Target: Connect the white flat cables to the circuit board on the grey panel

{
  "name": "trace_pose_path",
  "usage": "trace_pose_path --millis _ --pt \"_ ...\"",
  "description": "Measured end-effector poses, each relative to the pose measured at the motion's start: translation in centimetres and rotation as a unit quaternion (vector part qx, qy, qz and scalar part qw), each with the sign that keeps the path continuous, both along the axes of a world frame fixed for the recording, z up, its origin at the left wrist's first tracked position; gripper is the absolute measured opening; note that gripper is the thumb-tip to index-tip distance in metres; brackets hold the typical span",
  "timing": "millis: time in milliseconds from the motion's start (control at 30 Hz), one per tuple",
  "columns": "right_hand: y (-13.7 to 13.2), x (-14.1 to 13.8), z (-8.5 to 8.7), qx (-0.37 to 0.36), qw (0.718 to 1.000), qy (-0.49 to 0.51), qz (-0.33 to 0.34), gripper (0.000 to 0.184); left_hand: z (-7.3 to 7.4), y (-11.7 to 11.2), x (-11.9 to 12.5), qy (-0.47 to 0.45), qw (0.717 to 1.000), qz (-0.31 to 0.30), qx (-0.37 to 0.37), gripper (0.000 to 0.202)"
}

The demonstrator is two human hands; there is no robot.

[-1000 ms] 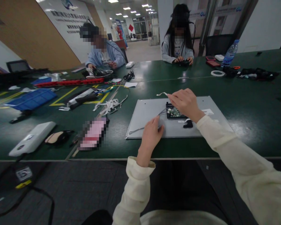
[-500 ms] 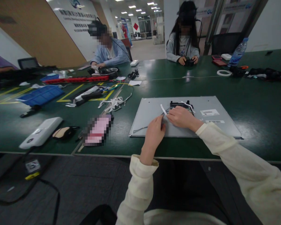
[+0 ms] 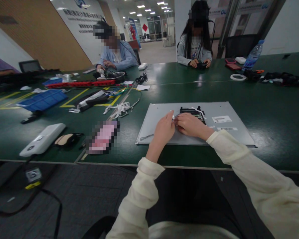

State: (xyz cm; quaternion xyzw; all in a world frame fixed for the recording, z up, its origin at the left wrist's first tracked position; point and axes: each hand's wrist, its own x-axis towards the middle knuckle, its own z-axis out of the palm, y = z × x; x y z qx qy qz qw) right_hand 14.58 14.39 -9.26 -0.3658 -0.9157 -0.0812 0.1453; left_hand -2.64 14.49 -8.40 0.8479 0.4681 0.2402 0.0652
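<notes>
A flat grey metal panel (image 3: 229, 132) lies on the green table, with a black bracket and circuit board (image 3: 193, 111) on it and labels at the right. Above its left half, my left hand (image 3: 164, 127) is closed, its thumb and forefinger at a small white strip (image 3: 173, 117). My right hand (image 3: 190, 125) meets it from the right, fingers pinched at the strip's lower end. A thin grey cable (image 3: 146, 136) runs under my left hand toward the fingertips, which partly hide it and the strip.
Left of the panel lie a pink phone (image 3: 103, 137), tangled white strips (image 3: 122, 109), a white power bank-like device (image 3: 43, 139) and a blue bin (image 3: 43, 99). Two people sit across the table. A water bottle (image 3: 253, 56) stands at the far right, near a white ring (image 3: 238, 77).
My left hand has moved up and forward from the cable to the white strip, so that both hands' fingertips now meet. Less of the strip shows.
</notes>
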Motion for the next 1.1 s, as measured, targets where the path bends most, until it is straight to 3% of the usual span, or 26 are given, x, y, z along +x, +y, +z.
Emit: trace_pose_path --millis 200,400,567,900,1100 --pt "-0.9 -0.3 0.8 -0.036 0.999 0.007 0.006 0.03 0.4 2.7 0.2 0.164 0.983 0.009 -0.081 0.052" --pt "-2.7 -1.4 0.7 -0.016 1.0 -0.016 -0.003 0.053 -0.3 3.0 0.1 0.177 0.983 0.022 -0.037 0.045" --pt "-3.4 -1.9 0.5 -0.005 0.999 -0.035 -0.025 0.062 -0.4 4.9 0.5 0.181 0.982 0.045 -0.015 0.041" --pt "-3.7 -2.8 0.9 0.006 0.997 -0.067 -0.035 0.049 -1.7 7.3 -0.5 0.14 0.99 0.033 -0.003 0.041" --pt "-4.1 -3.4 0.9 0.007 0.999 0.009 -0.037 0.034 -1.0 9.6 0.6 0.157 0.987 0.036 0.015 0.048"
